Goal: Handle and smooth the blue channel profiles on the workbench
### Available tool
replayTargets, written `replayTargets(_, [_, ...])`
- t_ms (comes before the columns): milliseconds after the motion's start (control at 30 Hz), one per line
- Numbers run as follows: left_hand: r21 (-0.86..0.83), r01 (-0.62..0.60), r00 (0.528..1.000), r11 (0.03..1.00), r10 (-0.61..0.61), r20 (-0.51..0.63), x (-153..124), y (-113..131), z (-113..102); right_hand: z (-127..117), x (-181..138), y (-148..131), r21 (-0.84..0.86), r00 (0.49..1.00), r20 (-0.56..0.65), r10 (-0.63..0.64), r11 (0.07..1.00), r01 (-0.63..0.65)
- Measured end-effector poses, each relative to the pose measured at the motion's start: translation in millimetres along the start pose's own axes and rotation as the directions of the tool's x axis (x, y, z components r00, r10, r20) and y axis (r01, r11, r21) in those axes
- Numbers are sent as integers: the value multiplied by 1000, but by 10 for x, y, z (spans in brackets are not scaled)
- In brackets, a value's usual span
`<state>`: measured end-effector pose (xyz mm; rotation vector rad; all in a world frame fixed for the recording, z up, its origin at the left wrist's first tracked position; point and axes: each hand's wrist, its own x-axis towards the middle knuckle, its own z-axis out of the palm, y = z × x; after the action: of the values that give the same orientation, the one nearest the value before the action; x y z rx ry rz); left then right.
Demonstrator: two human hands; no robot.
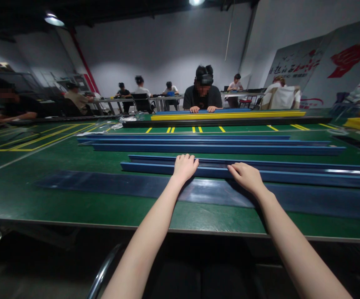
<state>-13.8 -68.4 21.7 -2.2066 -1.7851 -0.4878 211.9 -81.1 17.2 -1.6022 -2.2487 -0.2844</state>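
A long blue U-shaped channel (pixel 155 168) lies lengthwise across the green table in front of me. My left hand (pixel 186 167) grips its near wall, with the fingers curled over the top edge. Farther right along the same wall, my right hand (pixel 247 176) is closed on it, fingertips hooked inside the channel. Both thumbs are partly hidden. Beneath my wrists a flat, glossy dark blue strip (pixel 99 184) lies on the table, on my side of the channel.
Beyond lie more blue channels (pixel 211 148), a black strip (pixel 230 121) and a yellow strip (pixel 226 116). A person (pixel 203 93) opposite rests both hands on another blue piece. The green table (pixel 83 209) has its edge close to me. Several other people sit farther back.
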Motion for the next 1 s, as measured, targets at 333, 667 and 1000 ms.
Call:
replayTargets(333, [18,-8,1000,1000,8,-3,-6,-3,-1,12,7,4,-16,1000,7,-4,1000,4])
replayTargets(667, [-14,-1,1000,1000,1,1,-7,-1,-8,9,1,1,-9,1000,-6,-2,1000,2])
replayTargets(1000, [3,-7,1000,1000,7,-12,-5,-3,7,4,3,2,-10,1000,7,-4,1000,5])
